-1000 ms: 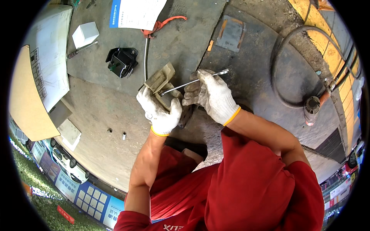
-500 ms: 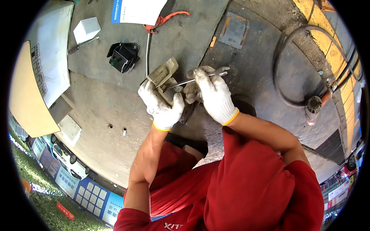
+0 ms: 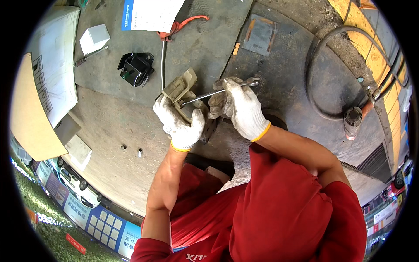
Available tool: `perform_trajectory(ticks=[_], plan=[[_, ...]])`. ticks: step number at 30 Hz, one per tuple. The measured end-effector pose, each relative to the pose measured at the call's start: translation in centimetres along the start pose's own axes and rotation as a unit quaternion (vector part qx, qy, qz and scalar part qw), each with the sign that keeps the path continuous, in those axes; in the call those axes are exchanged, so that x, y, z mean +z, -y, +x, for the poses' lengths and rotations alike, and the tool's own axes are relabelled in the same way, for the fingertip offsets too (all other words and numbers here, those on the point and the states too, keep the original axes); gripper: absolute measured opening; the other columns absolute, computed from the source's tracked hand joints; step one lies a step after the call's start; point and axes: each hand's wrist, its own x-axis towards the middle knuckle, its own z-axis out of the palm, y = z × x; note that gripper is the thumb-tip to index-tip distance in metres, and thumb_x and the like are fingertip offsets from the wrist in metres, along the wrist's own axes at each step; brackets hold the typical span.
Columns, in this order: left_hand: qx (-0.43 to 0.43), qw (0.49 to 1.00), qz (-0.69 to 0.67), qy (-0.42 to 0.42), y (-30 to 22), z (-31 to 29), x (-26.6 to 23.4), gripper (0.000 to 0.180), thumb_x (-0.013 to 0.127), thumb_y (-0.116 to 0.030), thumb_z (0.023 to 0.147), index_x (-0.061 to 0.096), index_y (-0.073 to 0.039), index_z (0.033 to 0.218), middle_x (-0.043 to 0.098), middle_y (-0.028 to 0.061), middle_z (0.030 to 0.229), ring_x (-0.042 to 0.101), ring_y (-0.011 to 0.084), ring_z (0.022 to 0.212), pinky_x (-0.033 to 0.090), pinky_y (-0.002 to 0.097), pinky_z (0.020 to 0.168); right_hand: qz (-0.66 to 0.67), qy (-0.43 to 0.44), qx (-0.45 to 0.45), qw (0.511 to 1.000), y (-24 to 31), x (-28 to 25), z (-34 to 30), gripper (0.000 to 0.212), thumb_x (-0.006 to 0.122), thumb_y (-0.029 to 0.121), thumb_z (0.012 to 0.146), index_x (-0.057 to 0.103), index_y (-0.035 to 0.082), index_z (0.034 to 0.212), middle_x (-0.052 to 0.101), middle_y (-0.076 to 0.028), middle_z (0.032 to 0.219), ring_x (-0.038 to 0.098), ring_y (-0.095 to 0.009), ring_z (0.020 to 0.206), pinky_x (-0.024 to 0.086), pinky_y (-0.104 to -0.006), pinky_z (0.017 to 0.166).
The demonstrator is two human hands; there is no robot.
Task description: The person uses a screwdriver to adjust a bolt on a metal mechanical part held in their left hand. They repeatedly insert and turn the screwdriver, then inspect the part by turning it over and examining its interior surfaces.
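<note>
My left hand, in a dirty white glove, grips a tan metal part with a flat plate sticking up from it. My right hand, also gloved, is closed around a thin metal rod. The rod's tip lies against the tan part, just above my left thumb. Both hands sit close together over a grey concrete floor, above a dark round object mostly hidden under them.
A black plastic part lies to the upper left, near a small white box and a screwdriver. Red-handled pliers and a printed sheet lie at top. A black hose loops at right beside a cylinder. Cardboard lies at left.
Both hands with the tan part and rod have stayed together; the view has shifted slightly, so they sit a little higher in the picture than a second ago.
</note>
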Motion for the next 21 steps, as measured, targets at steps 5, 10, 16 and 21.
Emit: perform_trajectory(ticks=[5,10,16,21], plan=[[0.021,1.000,0.020,0.003,-0.6,0.7,0.0,0.080,0.075,-0.021,0.079,0.047,0.004,0.150,0.057,0.0214,0.133,0.050,0.0374,0.124,0.039,0.0524,0.111,-0.025,-0.017,-0.002,1.000,0.3,0.3,-0.3,0.027,0.058,0.026,0.114,0.069,0.001,0.120,0.077,-0.009,0.100,0.073,-0.018,0.084,0.062,-0.0329,0.075],[0.035,0.996,0.076,0.008,-1.3,1.3,-0.1,0.081,0.074,-0.020,0.077,0.048,0.005,0.149,0.060,0.0211,0.130,0.051,0.0379,0.123,0.040,0.0527,0.110,-0.087,0.009,-0.074,0.993,-0.1,0.7,-0.4,0.028,0.060,0.024,0.114,0.071,0.000,0.123,0.076,-0.003,0.109,0.067,-0.010,0.098,0.055,-0.0272,0.086],[0.032,0.988,0.148,0.011,-1.9,1.4,-0.4,0.079,0.079,-0.033,0.082,0.050,0.007,0.144,0.060,0.0248,0.129,0.054,0.0421,0.117,0.043,0.0549,0.104,-0.393,0.086,-0.331,0.854,0.6,2.9,-1.2,0.017,0.067,0.018,0.105,0.077,0.004,0.106,0.078,-0.013,0.103,0.077,-0.028,0.082,0.060,-0.0379,0.071],[0.035,0.993,0.116,0.005,-2.2,1.7,-0.1,0.071,0.081,-0.035,0.087,0.056,0.005,0.139,0.063,0.0234,0.125,0.058,0.0402,0.111,0.046,0.0522,0.099,-0.486,0.132,-0.341,0.794,1.5,3.9,-1.7,0.014,0.071,0.024,0.104,0.076,0.012,0.108,0.077,-0.010,0.092,0.076,-0.032,0.079,0.059,-0.0400,0.069]])
